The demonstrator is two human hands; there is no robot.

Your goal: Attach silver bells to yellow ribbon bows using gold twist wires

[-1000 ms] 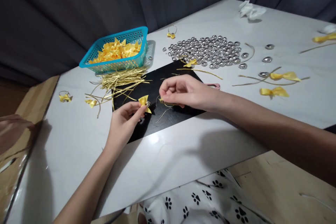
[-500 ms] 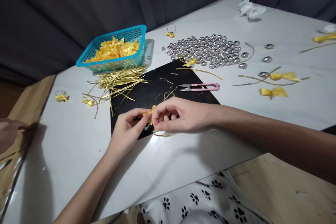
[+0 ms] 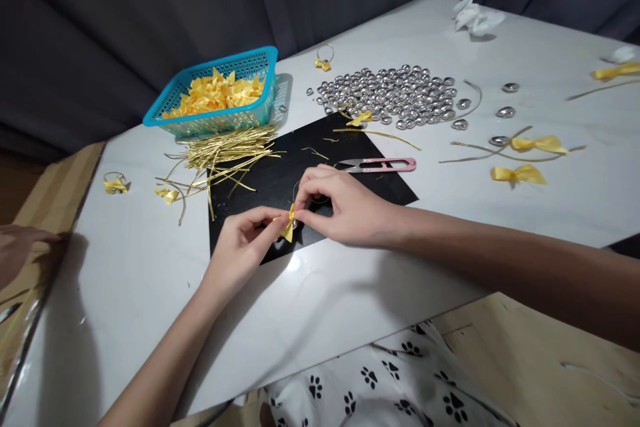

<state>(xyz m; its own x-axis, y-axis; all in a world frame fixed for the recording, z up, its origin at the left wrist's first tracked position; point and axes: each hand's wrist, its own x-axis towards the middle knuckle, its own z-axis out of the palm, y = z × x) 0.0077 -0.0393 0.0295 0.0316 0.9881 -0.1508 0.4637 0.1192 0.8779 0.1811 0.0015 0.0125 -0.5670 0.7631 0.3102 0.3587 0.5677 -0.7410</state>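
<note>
My left hand point(image 3: 240, 247) pinches a small yellow ribbon bow point(image 3: 289, 223) over the front edge of the black mat point(image 3: 280, 177). My right hand point(image 3: 340, 203) meets it from the right, fingers closed on a thin gold wire tie point(image 3: 305, 188) that loops up behind the bow. Both hands touch at the bow. A small silver piece seems to sit at the bow's middle, mostly hidden by my fingers.
A blue basket point(image 3: 260, 67) of yellow bows stands at the back left, a heap of gold wire ties point(image 3: 225, 150) in front of it. Silver beads point(image 3: 395, 97) lie behind pink thread snips point(image 3: 383, 163). Finished bows point(image 3: 517, 173) lie right. Another person's hand point(image 3: 17, 250) shows at the left edge.
My right hand came toward me and joined the left hand at the bow, uncovering the pink snips. Since half a second ago it has lifted slightly with the wire.
</note>
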